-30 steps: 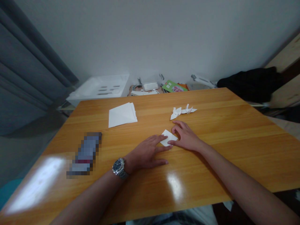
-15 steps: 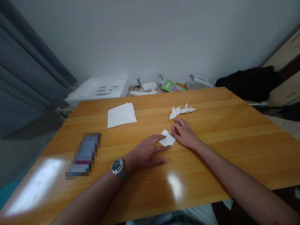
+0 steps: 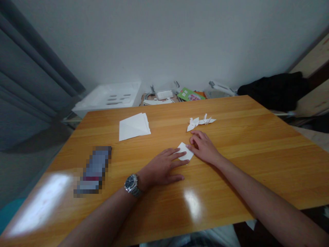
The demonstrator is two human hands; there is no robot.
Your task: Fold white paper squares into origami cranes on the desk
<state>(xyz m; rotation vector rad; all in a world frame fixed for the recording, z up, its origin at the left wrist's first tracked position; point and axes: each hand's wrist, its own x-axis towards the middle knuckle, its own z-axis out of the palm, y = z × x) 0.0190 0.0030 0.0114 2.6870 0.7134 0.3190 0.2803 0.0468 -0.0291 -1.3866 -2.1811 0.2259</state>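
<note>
A small folded square of white paper lies on the wooden table between my hands, one corner pointing away from me. My left hand, a metal watch on its wrist, rests palm down with fingers spread, several fingertips on the paper. At the paper's right corner, the thumb of my right hand presses on the edge while its fingers curl in beside it. Just beyond that hand sit two folded white paper cranes, a nearer one and another to its right.
White paper sheets lie stacked at the table's back left. A blurred-out phone-like object is on the left. Behind the table stand a white foam tray, a green booklet and black cloth.
The fingers of my left hand have shifted on the paper, and another fingertip now shows over it. My right hand keeps its place at the corner. The view has shifted slightly.
</note>
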